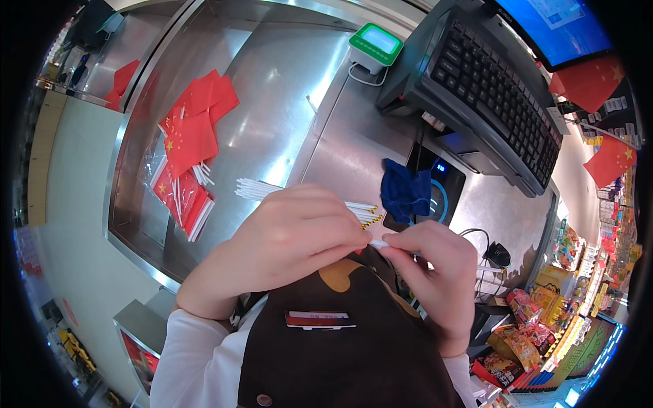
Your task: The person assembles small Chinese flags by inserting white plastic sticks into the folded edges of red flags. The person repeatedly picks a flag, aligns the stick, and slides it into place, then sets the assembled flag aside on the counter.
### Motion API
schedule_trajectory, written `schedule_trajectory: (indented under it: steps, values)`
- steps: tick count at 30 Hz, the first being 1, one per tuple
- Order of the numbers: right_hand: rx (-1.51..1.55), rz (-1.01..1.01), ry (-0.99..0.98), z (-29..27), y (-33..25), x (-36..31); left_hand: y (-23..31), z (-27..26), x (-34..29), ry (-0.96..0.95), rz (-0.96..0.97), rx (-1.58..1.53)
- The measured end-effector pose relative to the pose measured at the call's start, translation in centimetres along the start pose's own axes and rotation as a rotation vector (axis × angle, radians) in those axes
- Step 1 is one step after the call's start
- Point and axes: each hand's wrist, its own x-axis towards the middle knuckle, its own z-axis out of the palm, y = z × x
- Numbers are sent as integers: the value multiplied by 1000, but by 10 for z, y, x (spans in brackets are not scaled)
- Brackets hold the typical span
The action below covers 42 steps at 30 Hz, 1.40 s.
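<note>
Close to my dark apron, my left hand (292,234) and my right hand (435,265) meet with fingertips pinched. A short piece of a thin white stick (378,243) shows between them; the rest is covered by my fingers. A speck of red is visible just below my left fingertips, too small to make out. Beyond my left hand lies a bundle of white sticks (253,190) with gold tips, partly hidden by that hand. Farther left, small red flags with yellow stars (192,139) lie in a loose pile on the metal counter, several with white sticks and some in clear plastic.
A black keyboard (493,95) and a monitor (554,30) stand at the far right. Nearer are a blue cloth (406,190) and a black device with a lit blue ring (447,180). A green-and-white payment box (375,47) stands at the back. Packaged goods (524,326) fill the right side.
</note>
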Motion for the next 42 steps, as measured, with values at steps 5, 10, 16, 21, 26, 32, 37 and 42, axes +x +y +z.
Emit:
schedule_trajectory:
  steps: [5, 10, 16, 21, 26, 32, 37, 42]
  values:
    - [-118, -20, -46, 0, 6, 3, -7, -4, -3, -60, 9, 98]
    - [-362, -3, -34, -26, 18, -3, -20, -9, -5, -125, 1, 498]
    - [-529, -114, -24, -16, 13, 2, -51, 6, -10, -298, 156, 774]
    - [-609, -124, -72, 1, 13, 10, -62, 18, -12, -319, 174, 772]
    - [-576, -91, -69, -4, 24, 12, -76, 14, -19, -235, 159, 789]
    - [-545, 74, -27, -42, 23, -3, -90, 4, -34, -210, 86, 813]
    - [-441, 41, -42, -38, 32, 0, -88, 13, -33, -231, 128, 774]
    - [-442, -37, -51, -26, 32, 8, -87, 27, -33, -197, 165, 758]
